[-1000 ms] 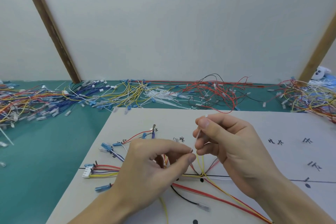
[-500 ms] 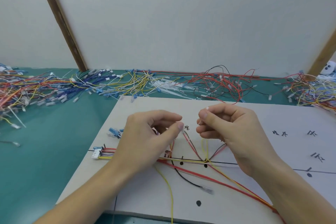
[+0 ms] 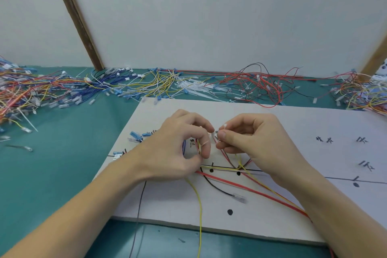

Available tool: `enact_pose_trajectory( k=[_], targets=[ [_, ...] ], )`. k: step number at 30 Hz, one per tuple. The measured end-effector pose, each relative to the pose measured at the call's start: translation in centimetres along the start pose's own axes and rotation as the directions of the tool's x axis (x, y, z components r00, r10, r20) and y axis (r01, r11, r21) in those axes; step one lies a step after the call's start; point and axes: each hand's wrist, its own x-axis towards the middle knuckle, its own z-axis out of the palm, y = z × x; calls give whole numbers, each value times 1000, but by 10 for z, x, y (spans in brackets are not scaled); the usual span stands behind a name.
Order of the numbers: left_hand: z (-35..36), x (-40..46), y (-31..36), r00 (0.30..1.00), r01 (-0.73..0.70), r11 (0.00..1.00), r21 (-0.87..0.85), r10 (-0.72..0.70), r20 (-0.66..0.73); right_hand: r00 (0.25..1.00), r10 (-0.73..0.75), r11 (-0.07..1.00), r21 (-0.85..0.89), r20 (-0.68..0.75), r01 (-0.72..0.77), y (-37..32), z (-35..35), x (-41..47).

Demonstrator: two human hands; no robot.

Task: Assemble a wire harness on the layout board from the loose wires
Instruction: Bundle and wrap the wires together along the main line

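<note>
With my left hand [image 3: 178,148] pinching the wire bundle [image 3: 200,146] over the layout board [image 3: 314,123] and my right hand [image 3: 251,138] gripping the white cable tie [image 3: 222,135], a slipped tail could let the wires spring apart.

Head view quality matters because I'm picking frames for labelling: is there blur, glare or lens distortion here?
Head view: even, soft light, no glare on the layout board; wide-angle bending tilts the wooden post; loose wires at far left smear; both the left hand and the right hand are fairly sharp, shadows faint.
</note>
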Motion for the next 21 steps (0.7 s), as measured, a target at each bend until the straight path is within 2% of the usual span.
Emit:
enact_pose_trajectory(
  k=[3,5,9,12,14,16,18,21],
  targets=[
    [-3,-1,-2,990,36,999,41,-41,134,999,9,1000,-17,40,-9,2,0,0],
    [-4,-1,-3,986,48,998,48,-55,159,999,9,1000,-30,48,-7,4,0,1],
    [-3,-1,-3,991,16,999,41,-21,134,999,-7,999,-39,52,9,4,-2,1],
    [-3,-2,3,998,-66,997,50,65,26,998,-24,998,-54,52,27,4,-1,1],
    [-2,-4,12,980,-167,975,148,180,-78,998,-42,996,-74,50,45,4,-1,1],
    [0,-7,26,932,-284,908,307,336,-134,996,-65,993,-98,56,71,3,-2,0],
    [5,-13,39,894,-370,830,417,440,-83,993,-92,985,-140,69,101,3,-2,0],
    [26,-28,51,922,-361,756,545,379,84,994,-98,980,-170,53,106,7,-2,1]
  ],
)
